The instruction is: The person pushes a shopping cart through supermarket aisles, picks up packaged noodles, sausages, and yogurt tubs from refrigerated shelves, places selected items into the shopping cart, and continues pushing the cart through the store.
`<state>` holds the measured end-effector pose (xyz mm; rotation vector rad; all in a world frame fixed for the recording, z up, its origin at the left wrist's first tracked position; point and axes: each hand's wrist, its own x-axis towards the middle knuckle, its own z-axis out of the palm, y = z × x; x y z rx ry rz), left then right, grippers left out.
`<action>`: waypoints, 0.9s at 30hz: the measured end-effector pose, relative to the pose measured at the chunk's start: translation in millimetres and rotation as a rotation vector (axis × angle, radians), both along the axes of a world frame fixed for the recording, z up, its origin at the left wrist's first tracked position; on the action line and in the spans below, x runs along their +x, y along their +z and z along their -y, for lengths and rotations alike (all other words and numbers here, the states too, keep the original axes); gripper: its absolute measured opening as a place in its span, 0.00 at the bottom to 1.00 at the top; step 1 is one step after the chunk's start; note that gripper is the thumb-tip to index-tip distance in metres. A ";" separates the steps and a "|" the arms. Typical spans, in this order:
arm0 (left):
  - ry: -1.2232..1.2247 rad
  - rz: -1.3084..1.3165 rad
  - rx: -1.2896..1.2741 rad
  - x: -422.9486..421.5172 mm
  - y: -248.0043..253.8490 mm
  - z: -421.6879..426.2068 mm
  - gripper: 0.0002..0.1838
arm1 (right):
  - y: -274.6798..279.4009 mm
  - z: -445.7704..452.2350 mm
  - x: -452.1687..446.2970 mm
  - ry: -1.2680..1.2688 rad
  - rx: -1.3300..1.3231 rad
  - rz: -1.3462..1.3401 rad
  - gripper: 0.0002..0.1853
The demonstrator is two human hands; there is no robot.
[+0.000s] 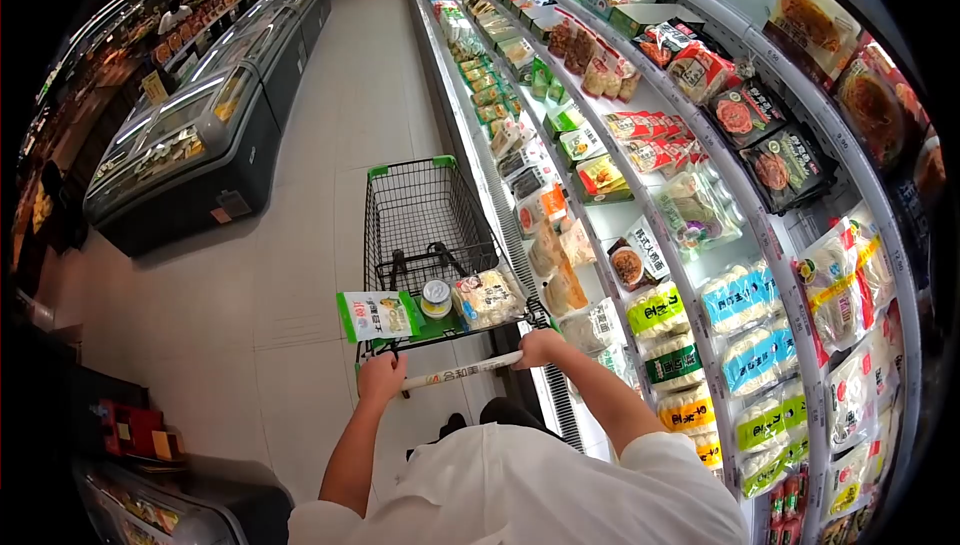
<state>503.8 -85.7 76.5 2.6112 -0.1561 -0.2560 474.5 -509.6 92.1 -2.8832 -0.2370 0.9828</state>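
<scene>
My left hand [381, 378] is wrapped round the left end of the shopping cart's handle [462, 371]. At its right end, my right hand [540, 347] is closed on the same bar. The wire shopping cart [412, 203] with green corners stands in front of me. On its near shelf lie a green-and-white packet [378, 316], a round tub with a pale lid [436, 298] and a clear bag of pale food [487, 298]. The deeper wire basket beyond them shows its bare mesh.
Refrigerated shelves [640, 235] full of packaged noodles and other foods run close along the right. A dark freezer chest [190, 160] stands on the left. Tiled aisle floor [345, 75] stretches ahead between them. Another freezer case [150, 505] sits at lower left. A person [173, 15] is far left.
</scene>
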 end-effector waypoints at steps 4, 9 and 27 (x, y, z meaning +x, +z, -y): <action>0.038 0.015 0.004 38.6 6.4 1.1 0.27 | -3.2 -0.5 39.4 0.007 -0.023 0.027 0.35; 0.063 0.061 0.019 102.0 6.3 -1.4 0.27 | -7.9 -2.9 102.7 0.030 0.010 0.049 0.34; 0.055 -0.132 0.136 391.2 11.7 13.4 0.28 | 9.7 8.8 395.4 0.031 0.006 0.044 0.30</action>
